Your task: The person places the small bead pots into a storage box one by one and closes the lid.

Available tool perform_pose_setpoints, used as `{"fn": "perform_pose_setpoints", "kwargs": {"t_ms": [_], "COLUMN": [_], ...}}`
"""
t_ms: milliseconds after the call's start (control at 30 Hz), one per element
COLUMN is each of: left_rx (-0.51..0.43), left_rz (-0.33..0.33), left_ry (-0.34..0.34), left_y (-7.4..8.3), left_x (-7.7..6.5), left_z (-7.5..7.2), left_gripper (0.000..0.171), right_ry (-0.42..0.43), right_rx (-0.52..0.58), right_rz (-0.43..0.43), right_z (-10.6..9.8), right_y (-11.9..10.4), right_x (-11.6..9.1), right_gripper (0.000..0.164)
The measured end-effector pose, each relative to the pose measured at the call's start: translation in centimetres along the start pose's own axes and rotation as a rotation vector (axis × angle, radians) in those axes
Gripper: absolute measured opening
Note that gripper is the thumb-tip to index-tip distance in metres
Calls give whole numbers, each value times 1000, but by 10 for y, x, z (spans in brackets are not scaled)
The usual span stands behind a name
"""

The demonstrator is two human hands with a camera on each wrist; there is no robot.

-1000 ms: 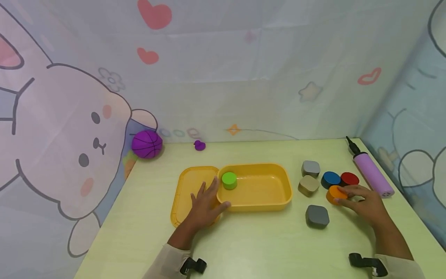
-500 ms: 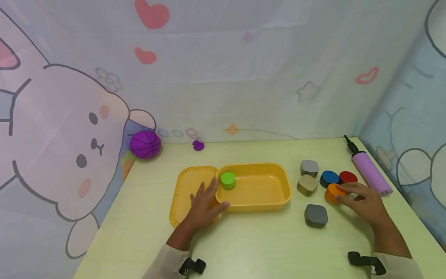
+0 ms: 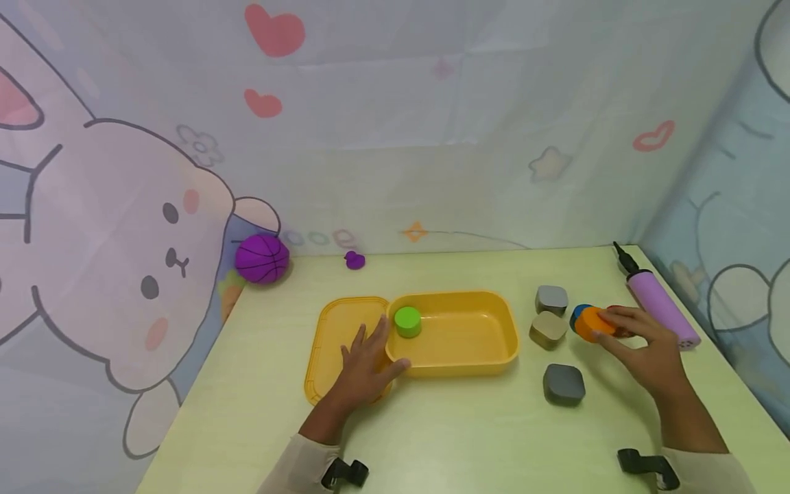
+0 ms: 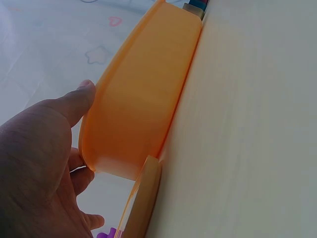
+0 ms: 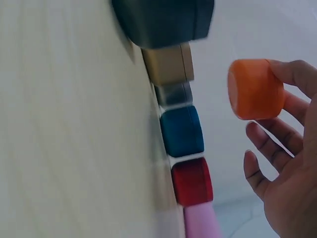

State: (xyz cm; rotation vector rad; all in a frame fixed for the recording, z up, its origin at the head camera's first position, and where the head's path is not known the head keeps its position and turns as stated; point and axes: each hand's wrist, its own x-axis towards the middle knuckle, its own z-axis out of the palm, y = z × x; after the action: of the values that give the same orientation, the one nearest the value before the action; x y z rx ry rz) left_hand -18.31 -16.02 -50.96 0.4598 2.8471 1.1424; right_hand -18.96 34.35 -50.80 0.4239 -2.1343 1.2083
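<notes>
Left grip [image 3: 364,369], spread, touches yellow box [image 3: 459,370]; right grip [image 3: 649,353] pinches orange block [image 5: 253,90], clearly off the bench [image 5: 74,124] only in right-wrist view.

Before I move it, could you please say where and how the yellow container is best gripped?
I'd grip the yellow container by its right wall, coming from the right: that raised rim stands free, while the left hand touches the left end.

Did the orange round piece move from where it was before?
Yes, upward: in the head view, the orange piece was below the blue piece; now it covers much of it, lifted by the right hand.
</notes>
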Motion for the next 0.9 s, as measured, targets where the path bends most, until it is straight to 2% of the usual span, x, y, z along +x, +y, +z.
{"fn": "perform_pose_setpoints", "kwargs": {"t_ms": [67,167,433,633,833,900], "left_rx": [-3,0,6,14,1,2], "left_rz": [0,-2,-2,-3,21,13], "left_ry": [5,2,-1,13,43,34], "left_y": [-1,-1,-2,-2,-4,-4], "left_x": [-1,-1,2,3,2,2], "left_z": [0,0,1,2,4,4], "left_gripper": [93,93,93,95,97,97], "right_ry": [13,10,-81,-141,-152,-158], "right_rx": [5,5,-30,-44,-40,-36], "right_rz": [-25,-19,-1,54,31,33], "right_z": [7,18,45,62,83,90], "right_y": [-5,-14,-39,-56,-71,-75], "right_x": [5,11,21,25,30,31], "right_gripper": [52,50,45,40,39,38]}}
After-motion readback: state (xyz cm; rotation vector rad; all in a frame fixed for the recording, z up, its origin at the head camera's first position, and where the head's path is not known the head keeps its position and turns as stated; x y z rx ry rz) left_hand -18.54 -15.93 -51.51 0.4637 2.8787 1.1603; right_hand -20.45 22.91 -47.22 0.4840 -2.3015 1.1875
